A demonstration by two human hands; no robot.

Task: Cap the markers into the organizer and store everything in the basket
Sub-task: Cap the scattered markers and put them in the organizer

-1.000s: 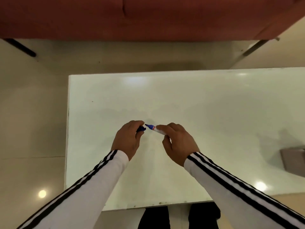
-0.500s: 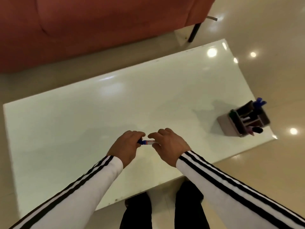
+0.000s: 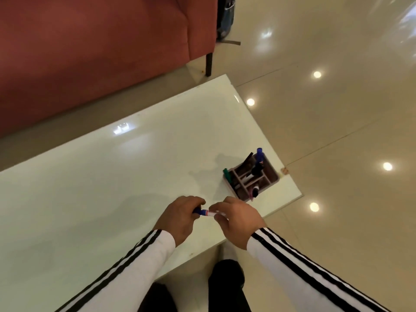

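I hold a white marker (image 3: 210,213) with a blue cap (image 3: 198,211) level above the pale green table (image 3: 112,176), near its front edge. My left hand (image 3: 180,218) pinches the blue cap end. The white barrel sits in the fingers of my right hand (image 3: 238,221). The cap sits against the barrel with no gap showing. A brown compartmented organizer (image 3: 252,176) stands on the table's right corner with several capped markers upright in it, one blue (image 3: 260,155) and one green (image 3: 227,173). No basket is in view.
A red sofa (image 3: 90,52) runs along the far side of the table, one dark leg (image 3: 209,64) near the table's far right corner. Glossy beige floor tiles lie to the right. My dark trouser legs (image 3: 225,287) show below the table's front edge.
The cap and the marker tip, apart a second ago, are now pushed together between my hands. The view has swung right, bringing the organizer into sight and closer to my hands.
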